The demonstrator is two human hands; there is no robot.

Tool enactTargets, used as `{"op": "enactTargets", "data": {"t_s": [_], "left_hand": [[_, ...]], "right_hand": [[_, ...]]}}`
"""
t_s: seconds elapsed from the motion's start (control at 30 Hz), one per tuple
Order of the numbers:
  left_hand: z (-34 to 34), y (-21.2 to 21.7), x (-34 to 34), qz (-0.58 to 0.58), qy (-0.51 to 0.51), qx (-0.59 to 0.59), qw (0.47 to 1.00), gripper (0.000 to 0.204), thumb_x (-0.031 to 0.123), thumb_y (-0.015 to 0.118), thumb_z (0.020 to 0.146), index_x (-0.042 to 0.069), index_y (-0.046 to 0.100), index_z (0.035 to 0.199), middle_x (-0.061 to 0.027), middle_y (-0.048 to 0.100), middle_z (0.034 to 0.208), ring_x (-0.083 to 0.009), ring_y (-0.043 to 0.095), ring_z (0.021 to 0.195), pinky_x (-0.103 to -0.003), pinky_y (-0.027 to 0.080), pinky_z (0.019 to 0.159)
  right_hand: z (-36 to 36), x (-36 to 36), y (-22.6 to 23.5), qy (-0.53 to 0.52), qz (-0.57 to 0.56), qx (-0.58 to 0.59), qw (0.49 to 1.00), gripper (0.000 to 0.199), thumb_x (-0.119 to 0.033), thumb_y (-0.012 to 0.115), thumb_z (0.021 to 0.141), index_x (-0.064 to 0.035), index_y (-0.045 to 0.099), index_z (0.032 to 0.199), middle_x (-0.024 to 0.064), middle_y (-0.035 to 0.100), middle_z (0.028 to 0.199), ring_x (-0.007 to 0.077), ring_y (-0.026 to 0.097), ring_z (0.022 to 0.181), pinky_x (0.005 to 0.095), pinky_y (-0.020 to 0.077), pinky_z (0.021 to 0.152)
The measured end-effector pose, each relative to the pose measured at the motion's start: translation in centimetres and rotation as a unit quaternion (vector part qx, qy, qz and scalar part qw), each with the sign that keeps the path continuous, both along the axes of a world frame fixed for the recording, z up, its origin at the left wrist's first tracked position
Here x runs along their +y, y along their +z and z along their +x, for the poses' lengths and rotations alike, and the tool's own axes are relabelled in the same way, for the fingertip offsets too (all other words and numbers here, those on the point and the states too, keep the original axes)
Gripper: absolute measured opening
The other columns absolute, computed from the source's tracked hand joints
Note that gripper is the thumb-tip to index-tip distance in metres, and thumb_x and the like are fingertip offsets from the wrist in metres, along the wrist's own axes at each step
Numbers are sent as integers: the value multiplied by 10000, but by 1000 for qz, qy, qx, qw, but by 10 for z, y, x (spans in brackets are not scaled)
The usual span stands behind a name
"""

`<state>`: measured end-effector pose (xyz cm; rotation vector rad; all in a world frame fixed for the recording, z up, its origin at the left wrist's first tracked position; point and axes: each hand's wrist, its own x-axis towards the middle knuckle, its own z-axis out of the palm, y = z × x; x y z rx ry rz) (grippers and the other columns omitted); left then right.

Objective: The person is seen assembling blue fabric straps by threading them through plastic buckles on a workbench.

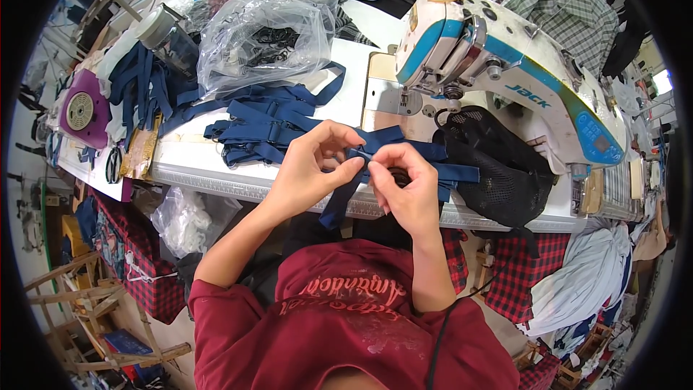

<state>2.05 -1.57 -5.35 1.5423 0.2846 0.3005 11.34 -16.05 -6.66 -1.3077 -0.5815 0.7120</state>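
Note:
My left hand [315,170] and my right hand [408,184] meet in front of me over the table's near edge. Both are closed, fingertips pinching a navy blue strap [337,204] whose loose end hangs down over the edge. Any small fitting between the fingertips is too small to make out. Just beyond my left hand lies a pile of navy straps [263,130] with dark buckles among them. More strap ends [458,172] stick out to the right, behind my right hand.
A white and blue sewing machine [505,65] stands at the right, black mesh fabric [498,173] beside it. Further back are a clear plastic bag [263,43] of black pieces and a clear jar [167,42]. At left are a purple device [81,110] and scissors [113,165].

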Motion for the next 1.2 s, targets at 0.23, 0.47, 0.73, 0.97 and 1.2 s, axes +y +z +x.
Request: {"op": "enactTargets", "data": {"t_s": [0.23,0.47,0.73,0.97,1.2], "left_hand": [[-3,2,-3,48,10,-19,999,201,-8,630,775,-26,555,961,-43,596,924,-56,530,717,-207,475,664],[-4,4,-2,129,41,-2,991,202,15,654,757,-27,560,932,-53,620,878,-82,585,741,-229,497,692],[-4,-6,-8,-24,52,6,998,185,14,626,807,-23,571,980,-55,597,963,-82,570,870,-227,500,727],[-5,-13,-14,-68,30,-38,997,212,34,623,828,-23,559,1021,-54,588,990,-86,565,900,-224,492,761],[0,-17,-6,55,65,-60,995,126,-2,633,775,-14,584,890,-55,603,874,-104,609,795,-239,510,693]], "right_hand": [[1,-1,-1,29,-3,-5,1000,133,-91,607,851,0,558,934,-5,544,665,27,460,493,180,352,431],[-4,4,1,-54,-12,-155,986,94,-43,639,807,9,574,851,26,579,688,51,515,595,199,417,552],[-7,5,3,-56,7,51,997,63,-28,627,809,3,572,812,-24,543,678,32,484,594,177,395,553],[-3,8,-10,-105,5,-235,966,97,-5,645,759,1,572,823,41,558,691,80,504,601,218,416,563],[-2,10,-2,-63,-38,-184,980,131,-11,653,743,10,594,858,59,557,674,132,535,586,246,431,553]]}}
